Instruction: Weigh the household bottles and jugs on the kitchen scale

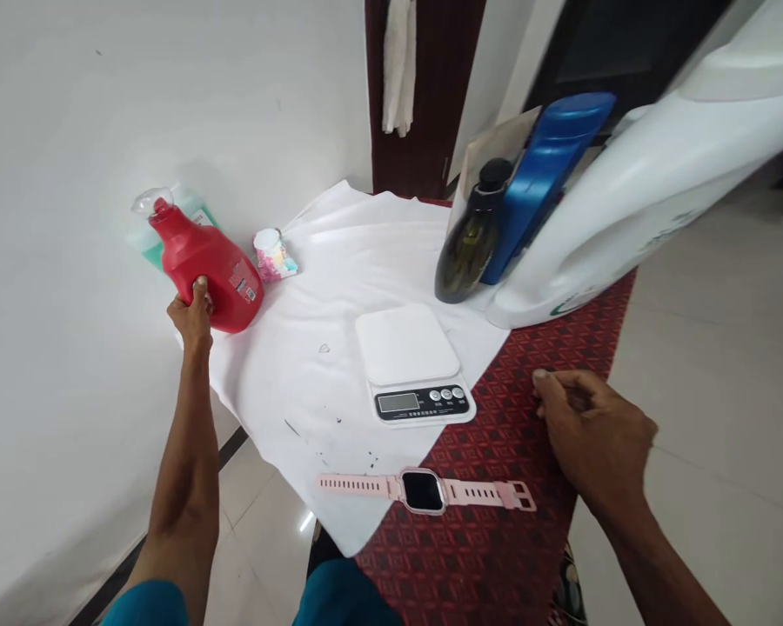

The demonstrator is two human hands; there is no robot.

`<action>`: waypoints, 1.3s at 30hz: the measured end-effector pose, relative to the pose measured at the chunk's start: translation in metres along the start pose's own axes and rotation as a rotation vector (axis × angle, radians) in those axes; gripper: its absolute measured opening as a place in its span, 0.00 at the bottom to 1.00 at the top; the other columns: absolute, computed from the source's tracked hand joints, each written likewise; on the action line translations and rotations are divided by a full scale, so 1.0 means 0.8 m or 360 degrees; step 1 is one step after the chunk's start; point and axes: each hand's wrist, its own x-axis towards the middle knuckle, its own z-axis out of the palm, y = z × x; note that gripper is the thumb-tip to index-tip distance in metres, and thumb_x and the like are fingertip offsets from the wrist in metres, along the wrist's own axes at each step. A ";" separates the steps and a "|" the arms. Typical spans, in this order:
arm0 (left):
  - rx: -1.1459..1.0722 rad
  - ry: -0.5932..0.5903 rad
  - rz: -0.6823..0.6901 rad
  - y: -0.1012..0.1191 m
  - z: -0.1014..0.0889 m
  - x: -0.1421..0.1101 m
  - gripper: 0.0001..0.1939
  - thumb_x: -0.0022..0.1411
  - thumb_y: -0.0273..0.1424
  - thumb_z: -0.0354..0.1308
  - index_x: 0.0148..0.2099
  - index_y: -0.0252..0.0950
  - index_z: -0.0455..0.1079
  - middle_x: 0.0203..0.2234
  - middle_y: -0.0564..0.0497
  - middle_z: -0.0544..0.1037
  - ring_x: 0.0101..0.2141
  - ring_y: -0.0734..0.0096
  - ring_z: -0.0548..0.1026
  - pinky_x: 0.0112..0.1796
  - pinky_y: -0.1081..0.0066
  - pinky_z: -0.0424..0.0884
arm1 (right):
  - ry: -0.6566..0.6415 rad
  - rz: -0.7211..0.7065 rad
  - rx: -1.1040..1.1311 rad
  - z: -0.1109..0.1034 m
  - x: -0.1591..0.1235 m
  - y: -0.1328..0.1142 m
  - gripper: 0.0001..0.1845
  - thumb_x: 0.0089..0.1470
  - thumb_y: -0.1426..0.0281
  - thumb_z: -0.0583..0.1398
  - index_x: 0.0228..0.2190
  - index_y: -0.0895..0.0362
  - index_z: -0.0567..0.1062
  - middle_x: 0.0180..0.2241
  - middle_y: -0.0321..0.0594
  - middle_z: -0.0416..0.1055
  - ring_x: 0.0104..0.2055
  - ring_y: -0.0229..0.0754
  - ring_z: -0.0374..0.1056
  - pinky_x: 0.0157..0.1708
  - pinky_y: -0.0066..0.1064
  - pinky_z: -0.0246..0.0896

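My left hand (193,315) is closed around the base of a red plastic bottle (209,261) that stands tilted at the table's left edge on a white cloth (313,348). My right hand (591,430) rests on the red patterned tablecloth (496,539) with its fingers curled and nothing visible in them. A white kitchen scale (412,362) with a grey display sits between the hands. A pink smartwatch (426,491) lies flat near the front edge.
A teal bottle (144,242) stands behind the red one. A small floral packet (272,255) lies on the cloth. At the right stand a dark bottle (471,239), a blue bottle (541,178) and a large white jug (652,174). A white wall runs along the left.
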 end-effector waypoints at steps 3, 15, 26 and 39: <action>-0.0164 0.0107 -0.0064 0.010 0.002 -0.019 0.26 0.53 0.55 0.64 0.26 0.41 0.59 0.18 0.57 0.62 0.22 0.75 0.61 0.24 0.69 0.64 | -0.0001 -0.0024 0.0015 0.001 0.001 0.002 0.21 0.55 0.46 0.59 0.24 0.49 0.72 0.18 0.41 0.71 0.25 0.51 0.71 0.37 0.44 0.65; -0.0419 0.0381 -0.0135 0.079 -0.077 -0.169 0.23 0.43 0.41 0.71 0.15 0.42 0.58 0.14 0.57 0.59 0.19 0.70 0.56 0.17 0.66 0.50 | 0.0005 -0.0132 0.0160 0.004 0.001 0.013 0.20 0.62 0.52 0.58 0.25 0.51 0.69 0.19 0.33 0.68 0.23 0.42 0.64 0.33 0.36 0.59; -0.0808 -0.0175 0.0082 0.157 -0.029 -0.215 0.29 0.48 0.43 0.72 0.19 0.41 0.51 0.14 0.58 0.49 0.17 0.75 0.49 0.16 0.68 0.47 | 0.0027 -0.0144 0.0241 0.005 0.002 0.012 0.18 0.62 0.55 0.58 0.24 0.50 0.67 0.19 0.33 0.67 0.23 0.41 0.63 0.33 0.35 0.58; -0.0701 -0.0557 0.0106 0.183 0.072 -0.266 0.28 0.48 0.48 0.68 0.20 0.41 0.52 0.13 0.61 0.53 0.16 0.78 0.53 0.18 0.70 0.55 | 0.0049 -0.0148 0.0339 0.002 0.004 0.011 0.18 0.63 0.58 0.57 0.23 0.50 0.66 0.19 0.32 0.65 0.25 0.41 0.61 0.31 0.34 0.56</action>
